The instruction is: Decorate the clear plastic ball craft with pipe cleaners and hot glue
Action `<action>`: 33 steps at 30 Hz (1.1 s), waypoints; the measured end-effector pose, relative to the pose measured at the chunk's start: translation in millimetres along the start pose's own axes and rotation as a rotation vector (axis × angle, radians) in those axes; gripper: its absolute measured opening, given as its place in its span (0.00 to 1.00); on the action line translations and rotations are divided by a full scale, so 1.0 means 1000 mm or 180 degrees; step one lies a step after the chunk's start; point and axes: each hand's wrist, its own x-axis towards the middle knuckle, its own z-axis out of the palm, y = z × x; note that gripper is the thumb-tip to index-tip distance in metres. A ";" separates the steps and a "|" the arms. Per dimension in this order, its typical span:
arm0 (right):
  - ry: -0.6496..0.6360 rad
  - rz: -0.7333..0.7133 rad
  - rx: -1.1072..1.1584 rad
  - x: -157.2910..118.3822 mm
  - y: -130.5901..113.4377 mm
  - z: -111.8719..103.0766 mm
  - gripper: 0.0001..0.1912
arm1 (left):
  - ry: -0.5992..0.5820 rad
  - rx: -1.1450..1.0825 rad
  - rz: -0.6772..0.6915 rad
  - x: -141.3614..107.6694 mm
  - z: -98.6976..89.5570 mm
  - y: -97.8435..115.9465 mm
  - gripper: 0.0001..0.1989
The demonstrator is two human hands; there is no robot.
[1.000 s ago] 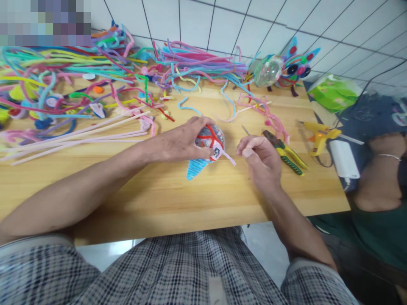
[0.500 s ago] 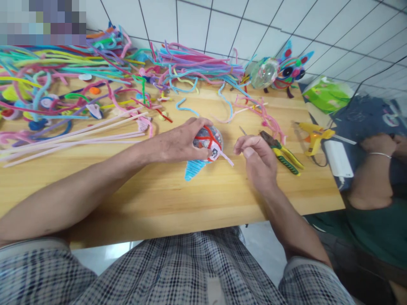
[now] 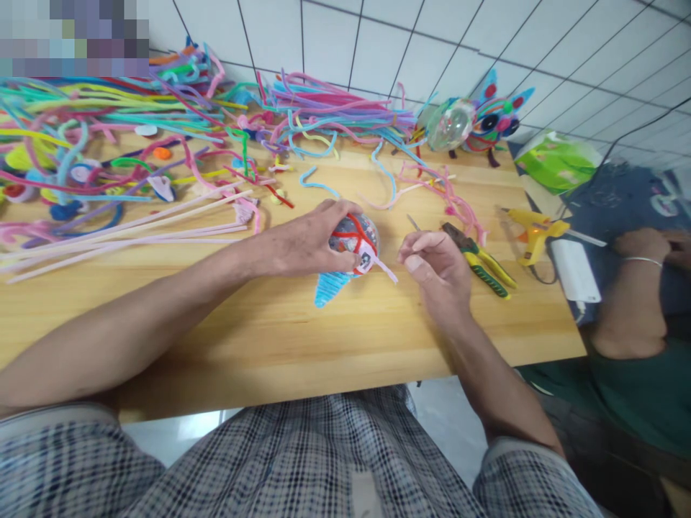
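My left hand (image 3: 307, 241) is wrapped over a clear plastic ball (image 3: 369, 229) with red pipe cleaner lines around it. A blue pipe-cleaner ear-like piece (image 3: 329, 288) sticks out from its near side. On the ball's right, close to my left thumb, sits a pale pink piece (image 3: 366, 255) with a dark spot and a strip pointing right. My right hand (image 3: 440, 270) hovers just right of the ball, apart from it, thumb and index finger pinched together; anything between them is too small to make out. Beside it lie pliers (image 3: 480, 266) with yellow-green handles.
Heaps of coloured pipe cleaners (image 3: 340, 108) cover the table's back and left. A decorated animal figure (image 3: 494, 119) stands back right, near a green packet (image 3: 558, 160). A yellow glue gun (image 3: 537, 230) and white box (image 3: 575, 270) lie right, near another person's arm (image 3: 631, 302).
Almost nothing has moved. My right thumb has shifted slightly toward the index fingertip; my left hand keeps its hold on the ball.
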 end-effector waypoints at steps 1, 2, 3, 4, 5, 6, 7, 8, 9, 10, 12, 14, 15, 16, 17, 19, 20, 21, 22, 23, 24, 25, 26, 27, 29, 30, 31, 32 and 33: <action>0.0006 0.0011 -0.0003 0.000 -0.001 0.000 0.23 | 0.0000 -0.0008 -0.0006 0.000 0.000 0.001 0.39; 0.0004 0.0020 -0.0007 0.000 -0.001 0.000 0.23 | 0.0000 -0.0014 -0.0016 0.000 -0.001 0.001 0.39; 0.0001 0.0018 -0.0017 -0.001 -0.002 0.001 0.23 | -0.0003 -0.0018 -0.0027 0.000 -0.001 0.002 0.40; -0.0004 0.0011 -0.0041 -0.001 -0.002 0.001 0.23 | -0.0011 -0.0021 -0.0038 0.000 -0.001 0.003 0.40; -0.0002 -0.0001 -0.0084 -0.002 -0.002 0.001 0.23 | -0.0022 -0.0021 -0.0050 0.000 -0.002 0.004 0.40; 0.0014 -0.0022 -0.0147 -0.003 -0.002 0.001 0.22 | -0.0036 -0.0019 -0.0062 0.000 -0.002 0.004 0.40; 0.0033 -0.0050 -0.0223 -0.005 -0.002 0.001 0.22 | -0.0044 -0.0016 -0.0075 0.000 -0.002 0.005 0.41; 0.0058 -0.0085 -0.0294 -0.006 -0.002 0.000 0.23 | -0.0048 -0.0013 -0.0085 0.000 -0.002 0.005 0.41; 0.0079 -0.0117 -0.0342 -0.006 -0.002 0.000 0.23 | -0.0040 -0.0012 -0.0090 0.000 -0.001 0.005 0.41; 0.0097 -0.0150 -0.0354 -0.007 -0.001 0.000 0.23 | -0.0031 -0.0012 -0.0093 0.000 -0.001 0.005 0.42; 0.0113 -0.0214 -0.0276 -0.007 -0.001 0.000 0.23 | -0.0008 -0.0021 -0.0084 0.001 0.000 0.004 0.42; 0.0123 -0.0244 -0.0189 -0.007 -0.001 0.001 0.23 | 0.0011 -0.0027 -0.0069 0.001 0.000 0.002 0.42; 0.0122 -0.0244 -0.0181 -0.007 -0.001 0.002 0.24 | 0.0020 -0.0026 -0.0059 0.001 0.000 0.002 0.41; 0.0119 -0.0236 -0.0187 -0.007 -0.001 0.002 0.24 | 0.0028 -0.0020 -0.0044 0.001 0.001 0.001 0.41; 0.0125 -0.0228 -0.0182 -0.007 -0.001 0.002 0.25 | 0.0039 -0.0011 -0.0028 0.001 0.001 0.001 0.40; 0.0165 -0.0250 -0.0100 -0.006 0.000 0.003 0.26 | 0.0050 -0.0005 -0.0017 0.001 0.001 0.000 0.40; 0.0188 -0.0262 -0.0051 -0.005 0.000 0.003 0.27 | 0.0045 -0.0006 -0.0023 0.001 0.001 0.001 0.39; 0.0206 -0.0264 -0.0010 -0.003 0.002 0.002 0.27 | 0.0038 -0.0007 -0.0034 0.001 0.001 0.001 0.39; 0.0220 -0.0250 0.0031 -0.002 0.003 0.002 0.27 | 0.0030 -0.0008 -0.0050 0.001 0.001 0.002 0.40; 0.0216 -0.0214 0.0073 0.000 0.005 0.001 0.27 | 0.0022 -0.0007 -0.0067 0.001 0.000 0.002 0.40; 0.0200 -0.0154 0.0119 0.002 0.007 0.000 0.27 | 0.0013 -0.0002 -0.0084 0.001 0.000 0.003 0.40; 0.0186 -0.0078 0.0177 0.004 0.008 0.000 0.27 | -0.0003 0.0007 -0.0104 0.001 0.000 0.003 0.41; 0.0180 -0.0001 0.0241 0.005 0.010 -0.001 0.27 | -0.0018 0.0018 -0.0121 0.001 0.000 0.003 0.41; 0.0190 0.0061 0.0289 0.006 0.011 -0.002 0.27 | -0.0035 0.0030 -0.0133 0.001 0.000 0.003 0.41; 0.0241 0.0136 0.0274 0.008 0.012 -0.004 0.25 | -0.0046 0.0052 -0.0132 0.001 -0.001 0.003 0.41; 0.0286 0.0135 0.0222 0.008 0.011 -0.005 0.25 | -0.0047 0.0062 -0.0123 0.001 -0.001 0.003 0.41; 0.0338 0.0113 0.0134 0.009 0.010 -0.006 0.24 | -0.0046 0.0072 -0.0113 0.001 -0.001 0.003 0.41; 0.0384 0.0081 0.0011 0.011 0.007 -0.007 0.22 | -0.0054 0.0083 -0.0103 0.001 -0.002 0.003 0.41; 0.0423 0.0044 -0.0135 0.013 0.004 -0.009 0.21 | -0.0064 0.0094 -0.0093 0.001 -0.002 0.003 0.41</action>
